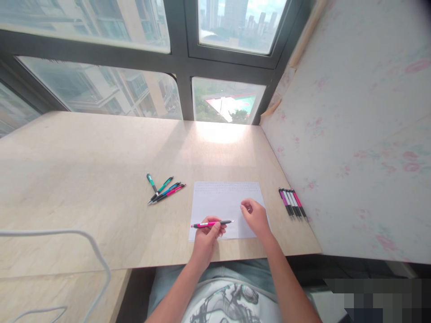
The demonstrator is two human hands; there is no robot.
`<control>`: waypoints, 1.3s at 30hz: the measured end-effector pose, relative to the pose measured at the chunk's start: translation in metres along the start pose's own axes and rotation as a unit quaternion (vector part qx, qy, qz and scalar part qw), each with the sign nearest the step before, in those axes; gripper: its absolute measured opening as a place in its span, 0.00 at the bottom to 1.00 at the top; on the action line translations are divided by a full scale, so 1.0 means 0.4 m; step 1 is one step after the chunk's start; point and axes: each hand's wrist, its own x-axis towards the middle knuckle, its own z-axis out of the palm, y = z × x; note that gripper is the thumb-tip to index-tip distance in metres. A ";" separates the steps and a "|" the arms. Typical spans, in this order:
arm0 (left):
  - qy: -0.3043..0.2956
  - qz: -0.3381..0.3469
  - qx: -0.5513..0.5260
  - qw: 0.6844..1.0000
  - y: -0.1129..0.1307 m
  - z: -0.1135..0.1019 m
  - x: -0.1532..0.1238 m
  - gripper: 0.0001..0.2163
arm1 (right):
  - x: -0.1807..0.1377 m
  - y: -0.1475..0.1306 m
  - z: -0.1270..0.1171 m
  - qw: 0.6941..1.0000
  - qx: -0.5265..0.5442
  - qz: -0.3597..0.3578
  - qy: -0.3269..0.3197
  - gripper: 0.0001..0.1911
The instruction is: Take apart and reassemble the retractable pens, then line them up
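Observation:
A pink ballpoint pen (208, 224) lies sideways in my left hand (206, 237), held between thumb and fingers above the lower part of a white sheet of paper (215, 202). Its black grip and tip point to the right. My right hand (255, 216) is over the right side of the sheet, its fingers loosely curled in and no object visible in them. Rows of small handwriting run along the top of the paper. Left of the sheet, a loose pile holds teal pens (165, 183), a blue pen (171, 188) and another pink pen (173, 191).
Several purple, white and pink pens (292, 204) lie side by side near the flowered wall (353, 134), right of the paper. A white cable (90, 242) crosses the lower left of the wooden desk (101, 179). Windows (229, 101) stand behind the desk.

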 end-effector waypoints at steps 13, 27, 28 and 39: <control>-0.016 -0.023 -0.008 1.000 0.010 0.003 0.002 0.13 | 0.104 -0.022 0.057 0.987 -0.146 -0.055 -0.029 0.08; -0.020 -0.026 -0.011 0.999 0.003 -0.003 0.005 0.13 | 0.114 -0.068 0.110 0.983 -0.142 -0.084 -0.080 0.09; -0.021 -0.025 -0.013 0.999 0.003 -0.003 0.005 0.13 | 0.116 -0.069 0.114 0.982 -0.146 -0.082 -0.083 0.09; -0.021 -0.029 -0.030 0.999 0.005 -0.002 0.004 0.11 | 0.057 -0.074 0.043 0.993 -0.047 -0.042 -0.103 0.09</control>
